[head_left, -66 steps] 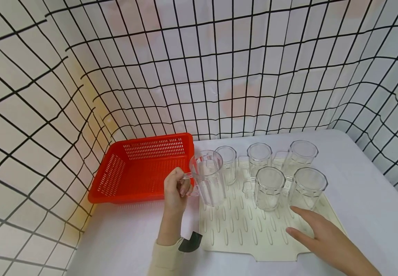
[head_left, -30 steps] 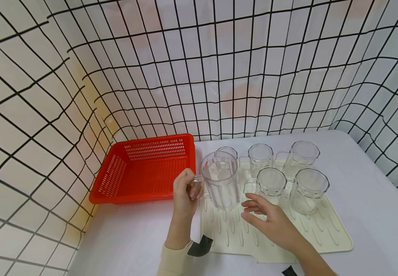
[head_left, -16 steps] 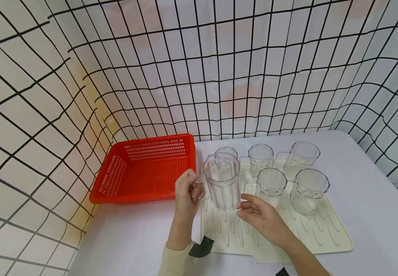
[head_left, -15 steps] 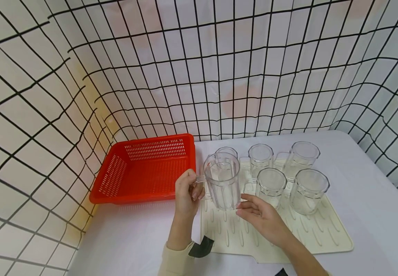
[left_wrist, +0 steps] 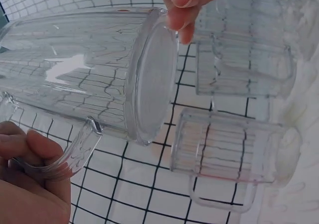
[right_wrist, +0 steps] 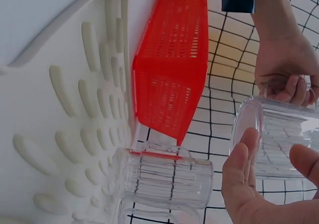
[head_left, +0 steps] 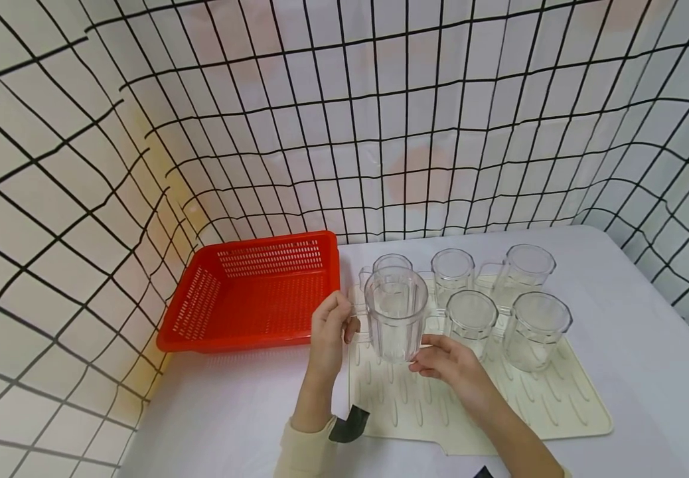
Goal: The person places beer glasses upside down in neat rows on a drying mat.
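Observation:
A large clear mug (head_left: 395, 318) is raised over the front left of the cream ridged mat (head_left: 404, 415), its mouth upward. My left hand (head_left: 328, 335) grips its handle, fingers curled through, as the left wrist view shows at the handle (left_wrist: 82, 147). At the base, my right hand (head_left: 452, 365) holds the mug's lower edge. In the right wrist view the right fingers (right_wrist: 239, 169) lie against the underside, while the thumb (right_wrist: 305, 162) is at the side wall. Several other clear mugs stand upright on the mat, the nearest being a front mug (head_left: 470, 325).
A red perforated basket (head_left: 249, 342) sits left of the mat. Along the back row are a small mug (head_left: 392, 261), a middle mug (head_left: 452, 275) and a right mug (head_left: 524, 269). Another mug (head_left: 535, 335) stands front right. Black wire grid (head_left: 404, 133) encloses the white table.
My left hand has carried the large mug rightward. My right hand has come in from the right, by the front mugs, to the raised mug's base and now holds it.

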Motion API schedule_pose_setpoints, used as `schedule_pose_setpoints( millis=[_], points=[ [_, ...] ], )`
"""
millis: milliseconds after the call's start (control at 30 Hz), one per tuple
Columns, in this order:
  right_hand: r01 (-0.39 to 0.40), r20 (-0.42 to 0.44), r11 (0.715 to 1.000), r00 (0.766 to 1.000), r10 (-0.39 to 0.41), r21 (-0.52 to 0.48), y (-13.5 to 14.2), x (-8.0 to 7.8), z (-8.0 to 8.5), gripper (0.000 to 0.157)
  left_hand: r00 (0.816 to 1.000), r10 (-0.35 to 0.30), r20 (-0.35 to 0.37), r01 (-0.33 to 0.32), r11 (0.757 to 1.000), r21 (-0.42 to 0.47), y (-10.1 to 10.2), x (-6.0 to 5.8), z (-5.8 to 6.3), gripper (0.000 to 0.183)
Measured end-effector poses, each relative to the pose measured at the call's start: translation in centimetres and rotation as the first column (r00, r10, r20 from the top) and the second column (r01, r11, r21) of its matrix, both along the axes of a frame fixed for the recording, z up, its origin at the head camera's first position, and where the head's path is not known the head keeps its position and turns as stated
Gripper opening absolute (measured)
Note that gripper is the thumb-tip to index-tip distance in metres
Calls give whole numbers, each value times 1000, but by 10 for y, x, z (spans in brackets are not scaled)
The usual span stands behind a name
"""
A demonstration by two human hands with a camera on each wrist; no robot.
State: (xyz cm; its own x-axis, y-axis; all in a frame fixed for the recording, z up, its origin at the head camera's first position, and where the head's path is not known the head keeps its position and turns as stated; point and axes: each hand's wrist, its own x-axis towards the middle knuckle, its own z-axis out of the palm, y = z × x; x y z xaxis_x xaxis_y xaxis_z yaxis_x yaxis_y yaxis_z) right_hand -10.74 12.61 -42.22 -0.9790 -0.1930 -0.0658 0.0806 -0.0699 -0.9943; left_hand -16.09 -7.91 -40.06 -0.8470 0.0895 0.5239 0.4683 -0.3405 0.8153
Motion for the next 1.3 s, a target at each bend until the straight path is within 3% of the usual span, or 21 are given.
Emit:
schedule_pose_setpoints(
  millis=[300, 600, 933, 1067, 1300],
  points=[
    [-43, 0, 999, 999, 43, 15, 1, -1, -1, 53, 994, -30, -105, 12, 985, -171, -8, 0, -2, 24],
    [-45, 19, 998, 999, 46, -34, 3, -4, 1, 63, 993, -36, -110, 5, 964, -267, -18, 2, -6, 21],
    [-107, -22, 971, 994, 104, -214, 15, -12, 11, 55, 985, -116, -125, 50, 897, -438, -26, 11, -10, 20],
    [-104, -7, 978, 995, 104, -180, 17, -16, 15, 59, 980, -126, -153, 39, 881, -472, -27, 15, -12, 17],
    [-96, -29, 992, 995, 94, -81, 16, -22, 18, 60, 957, -101, -271, -66, 836, -545, -28, 22, -17, 12]
  ],
)
